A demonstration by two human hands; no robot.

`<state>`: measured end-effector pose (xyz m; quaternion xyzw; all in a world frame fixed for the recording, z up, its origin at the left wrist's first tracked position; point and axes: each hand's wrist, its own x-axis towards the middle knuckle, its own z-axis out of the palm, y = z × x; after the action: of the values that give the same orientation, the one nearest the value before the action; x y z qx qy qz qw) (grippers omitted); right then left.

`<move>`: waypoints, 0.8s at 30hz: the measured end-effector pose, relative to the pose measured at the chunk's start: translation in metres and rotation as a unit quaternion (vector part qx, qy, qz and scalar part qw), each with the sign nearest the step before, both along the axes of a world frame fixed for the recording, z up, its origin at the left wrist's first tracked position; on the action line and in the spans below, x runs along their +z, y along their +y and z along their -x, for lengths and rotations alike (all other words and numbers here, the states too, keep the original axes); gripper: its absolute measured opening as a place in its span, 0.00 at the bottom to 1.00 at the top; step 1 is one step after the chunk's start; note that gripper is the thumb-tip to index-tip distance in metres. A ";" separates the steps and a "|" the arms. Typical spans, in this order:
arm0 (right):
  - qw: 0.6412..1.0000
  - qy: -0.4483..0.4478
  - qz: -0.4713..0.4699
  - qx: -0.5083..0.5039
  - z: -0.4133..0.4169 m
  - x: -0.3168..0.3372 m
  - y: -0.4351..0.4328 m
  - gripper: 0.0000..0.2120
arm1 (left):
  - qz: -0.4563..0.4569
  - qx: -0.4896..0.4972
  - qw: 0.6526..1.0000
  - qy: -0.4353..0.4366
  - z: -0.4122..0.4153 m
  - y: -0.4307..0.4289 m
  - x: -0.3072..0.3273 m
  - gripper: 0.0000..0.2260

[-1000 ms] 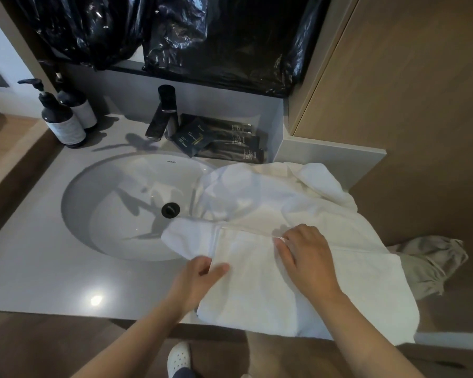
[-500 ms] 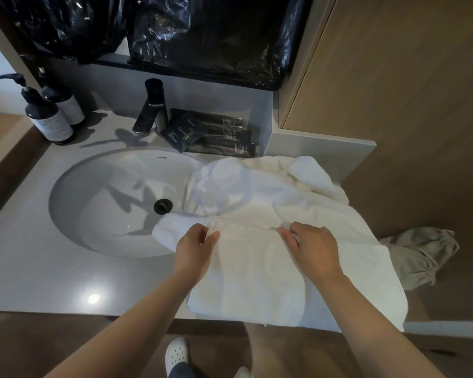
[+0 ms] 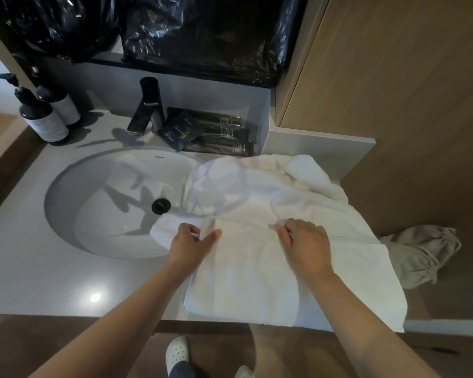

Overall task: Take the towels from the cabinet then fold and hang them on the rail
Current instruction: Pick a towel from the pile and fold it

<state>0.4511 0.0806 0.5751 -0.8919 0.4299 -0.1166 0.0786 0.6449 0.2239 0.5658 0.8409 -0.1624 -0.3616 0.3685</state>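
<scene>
White towel (image 3: pixel 257 271) is lying on the counter (image 3: pixel 52 285); I am watching the left hand (image 3: pixel 193 242) and right hand (image 3: pixel 305 245) each pinching its far edge; two pump bottles (image 3: pixel 43 120) are standing beyond.

Bare forearms (image 3: pixel 137 309); white perforated clog (image 3: pixel 177 351); dark blue trouser hem (image 3: pixel 181 371).
</scene>
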 end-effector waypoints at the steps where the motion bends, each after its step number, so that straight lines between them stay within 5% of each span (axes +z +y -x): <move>1: 0.999 -0.033 -0.017 0.024 -0.002 0.002 0.004 0.15 | -0.009 -0.018 1.000 0.014 0.000 0.001 0.001 0.21; 4: 0.994 -0.050 -0.038 0.090 -0.012 0.000 0.019 0.16 | 0.037 -0.037 0.997 0.050 0.004 0.004 0.001 0.17; 10: 0.998 0.024 0.018 0.061 -0.019 -0.014 0.016 0.15 | 0.142 0.005 0.990 0.019 0.015 0.008 0.007 0.12; 16: 0.995 0.075 -0.004 0.063 0.001 -0.005 0.003 0.17 | 0.055 -0.042 0.990 -0.124 0.006 0.006 0.005 0.20; 18: 0.996 0.031 -0.006 0.078 0.011 0.001 0.006 0.16 | 0.031 -0.078 0.971 -0.226 0.004 0.005 0.013 0.14; 21: 0.997 -0.043 0.030 0.053 0.028 0.007 0.010 0.15 | 0.090 -0.179 0.913 -0.355 0.006 0.003 0.027 0.22; 24: 1.000 0.013 0.026 0.003 0.053 0.006 0.007 0.20 | 0.170 -0.311 0.838 -0.415 0.025 -0.011 0.033 0.22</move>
<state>0.3985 0.0880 0.5807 -0.8963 0.4251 -0.1157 0.0503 0.6202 0.2133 0.5987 0.7412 -0.6123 -0.0415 0.2721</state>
